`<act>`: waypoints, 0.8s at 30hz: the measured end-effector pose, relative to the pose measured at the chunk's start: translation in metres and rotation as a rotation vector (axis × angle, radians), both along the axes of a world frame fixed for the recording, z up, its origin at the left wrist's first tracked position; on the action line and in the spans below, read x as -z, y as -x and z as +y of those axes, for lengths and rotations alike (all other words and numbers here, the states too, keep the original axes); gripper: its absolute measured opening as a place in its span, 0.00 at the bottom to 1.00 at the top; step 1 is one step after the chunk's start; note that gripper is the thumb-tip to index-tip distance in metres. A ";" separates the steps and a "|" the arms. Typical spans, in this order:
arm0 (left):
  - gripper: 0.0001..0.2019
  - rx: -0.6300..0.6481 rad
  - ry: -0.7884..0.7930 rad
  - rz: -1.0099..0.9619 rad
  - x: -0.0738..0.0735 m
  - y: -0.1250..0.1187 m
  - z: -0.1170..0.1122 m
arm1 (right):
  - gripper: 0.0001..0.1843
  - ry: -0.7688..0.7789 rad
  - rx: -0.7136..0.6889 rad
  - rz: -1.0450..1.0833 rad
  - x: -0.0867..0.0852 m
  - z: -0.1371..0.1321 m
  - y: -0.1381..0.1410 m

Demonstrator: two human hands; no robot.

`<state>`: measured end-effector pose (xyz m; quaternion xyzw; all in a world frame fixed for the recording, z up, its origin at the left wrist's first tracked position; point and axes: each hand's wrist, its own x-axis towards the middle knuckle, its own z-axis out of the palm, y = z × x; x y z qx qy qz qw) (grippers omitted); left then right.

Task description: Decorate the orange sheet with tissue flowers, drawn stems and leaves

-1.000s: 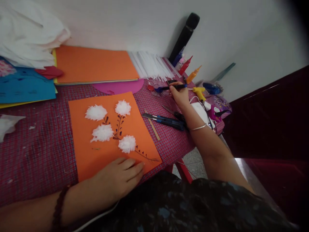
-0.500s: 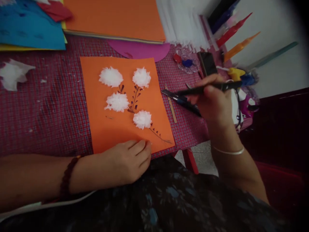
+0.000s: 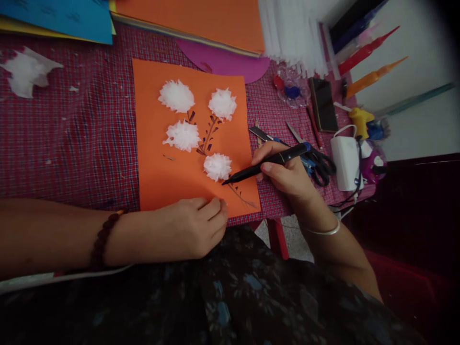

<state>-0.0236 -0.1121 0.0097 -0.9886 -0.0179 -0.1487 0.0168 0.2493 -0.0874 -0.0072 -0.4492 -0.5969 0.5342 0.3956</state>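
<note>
Left hand [image 3: 189, 230]: I see it lying at the near edge of an orange sheet [image 3: 154, 184], fingers bent together; I cannot tell whether they pinch anything.
Right hand [image 3: 289, 177]: I have it closed around a dark marker [image 3: 247, 172], tip angled down and left, just beside the lowest of four white tufts [image 3: 217, 166]; I cannot make out whether the tip touches.
Far left: crumpled white paper [image 3: 28, 72] on the cloth-covered counter [image 3: 86, 143], with a blue sheet [image 3: 57, 19] beyond it.
Middle: the orange sheet lies flat on the counter, bearing the tufts and a dark leafy stem [image 3: 208, 136]; a purple piece [image 3: 251, 69] shows past its far edge.
Right: utility knife [image 3: 260, 134] and scissors [image 3: 323, 165], both partly behind the right hand, then a phone [image 3: 323, 103], a white box [image 3: 344, 163] and a yellow glue gun [image 3: 361, 120].
</note>
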 end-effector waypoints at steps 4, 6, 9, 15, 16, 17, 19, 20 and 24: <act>0.12 -0.002 0.021 -0.029 0.005 0.001 -0.001 | 0.14 0.020 0.003 -0.032 -0.006 0.000 0.004; 0.12 -0.002 0.030 -0.027 0.007 0.002 -0.002 | 0.16 0.054 0.021 -0.051 -0.007 0.001 0.005; 0.11 -0.003 0.052 -0.034 0.008 0.002 -0.003 | 0.20 0.095 0.046 -0.053 -0.005 0.002 0.004; 0.13 -0.008 0.003 0.026 0.005 0.003 -0.003 | 0.21 -0.105 0.311 0.158 -0.026 0.007 -0.013; 0.14 0.001 0.002 0.005 0.007 0.004 -0.003 | 0.19 -0.152 0.358 0.183 -0.032 0.010 -0.020; 0.15 0.009 0.004 -0.023 0.010 0.004 -0.004 | 0.17 -0.199 0.407 0.193 -0.037 0.013 -0.029; 0.16 0.013 0.015 -0.083 0.016 0.005 -0.003 | 0.16 -0.287 0.530 0.150 -0.042 0.024 -0.051; 0.17 0.010 0.022 -0.098 0.020 0.006 -0.003 | 0.16 -0.341 0.612 0.118 -0.042 0.032 -0.063; 0.16 0.013 0.066 -0.068 0.026 0.005 0.001 | 0.17 -0.424 0.858 -0.044 -0.026 0.070 -0.107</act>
